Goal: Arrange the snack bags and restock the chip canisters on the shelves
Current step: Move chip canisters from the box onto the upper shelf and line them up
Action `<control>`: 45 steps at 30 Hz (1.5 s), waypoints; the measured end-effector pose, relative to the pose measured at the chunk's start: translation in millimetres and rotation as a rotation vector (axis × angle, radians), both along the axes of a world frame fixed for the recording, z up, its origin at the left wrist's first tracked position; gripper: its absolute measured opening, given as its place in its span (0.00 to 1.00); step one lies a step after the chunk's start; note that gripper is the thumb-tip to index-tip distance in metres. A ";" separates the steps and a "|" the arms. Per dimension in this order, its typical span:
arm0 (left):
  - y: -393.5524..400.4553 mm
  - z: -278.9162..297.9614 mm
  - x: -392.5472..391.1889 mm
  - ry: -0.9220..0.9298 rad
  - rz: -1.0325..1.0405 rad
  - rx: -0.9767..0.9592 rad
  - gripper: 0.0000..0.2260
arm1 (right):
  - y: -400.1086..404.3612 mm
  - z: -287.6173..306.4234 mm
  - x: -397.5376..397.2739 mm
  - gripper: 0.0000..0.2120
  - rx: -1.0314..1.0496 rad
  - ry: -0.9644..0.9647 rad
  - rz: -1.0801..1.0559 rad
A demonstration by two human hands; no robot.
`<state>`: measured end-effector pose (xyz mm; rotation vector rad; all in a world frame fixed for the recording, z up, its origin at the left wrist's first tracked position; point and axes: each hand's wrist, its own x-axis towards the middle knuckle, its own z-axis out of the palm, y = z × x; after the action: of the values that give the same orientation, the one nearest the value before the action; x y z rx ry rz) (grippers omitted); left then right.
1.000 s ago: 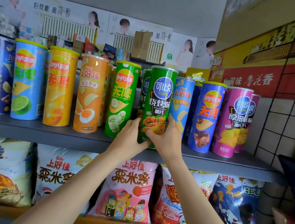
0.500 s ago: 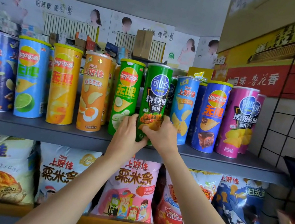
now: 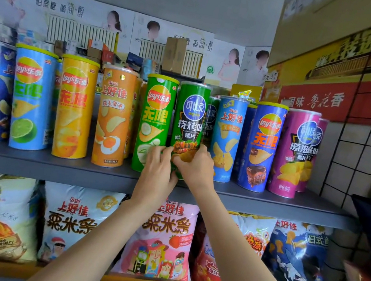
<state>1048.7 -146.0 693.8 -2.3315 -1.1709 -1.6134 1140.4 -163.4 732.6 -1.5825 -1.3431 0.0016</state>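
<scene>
Green barbecue canister stands upright, both hands gripping its base.

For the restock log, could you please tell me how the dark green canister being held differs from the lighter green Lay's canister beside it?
The dark green canister has a clear lid; the Lay's canister has a yellow-green one. The left hand and right hand grip the dark green canister's base; the Lay's canister stands ungripped. Both are upright.

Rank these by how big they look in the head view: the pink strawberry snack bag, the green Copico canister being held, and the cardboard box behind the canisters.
1. pink strawberry snack bag, though the arms hide part of it.
2. green Copico canister, gripped by left hand and right hand.
3. cardboard box, which sits farther back, so its true size is uncertain.
</scene>
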 end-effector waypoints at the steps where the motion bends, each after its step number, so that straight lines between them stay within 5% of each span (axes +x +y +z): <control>1: 0.2 0.0 -0.1 0.004 -0.002 0.003 0.23 | -0.2 0.5 -0.6 0.27 -0.003 0.000 -0.003; 15: -2.2 0.7 -3.6 0.025 -0.018 -0.005 0.23 | -0.6 -0.4 2.1 0.28 -0.078 0.008 -0.026; 24: 0.4 14.7 -14.7 -0.271 0.202 0.044 0.19 | -1.8 -8.7 5.4 0.29 -0.088 -0.050 -0.024; 34: 7.2 16.6 -15.4 -0.272 0.254 -0.007 0.24 | 1.0 -9.9 4.6 0.29 -0.091 -0.054 -0.011; 40: -4.3 25.0 4.1 -0.249 0.145 0.271 0.20 | -14.8 -1.5 34.2 0.24 0.436 -0.068 -0.240; 45: -13.5 28.3 38.6 -0.201 0.091 0.342 0.23 | 3.1 6.9 61.3 0.39 0.147 -0.104 -0.230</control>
<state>1087.3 -159.5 722.1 -1.9177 -0.9257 -1.8768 1201.6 -160.3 739.5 -1.6200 -1.2039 -0.3168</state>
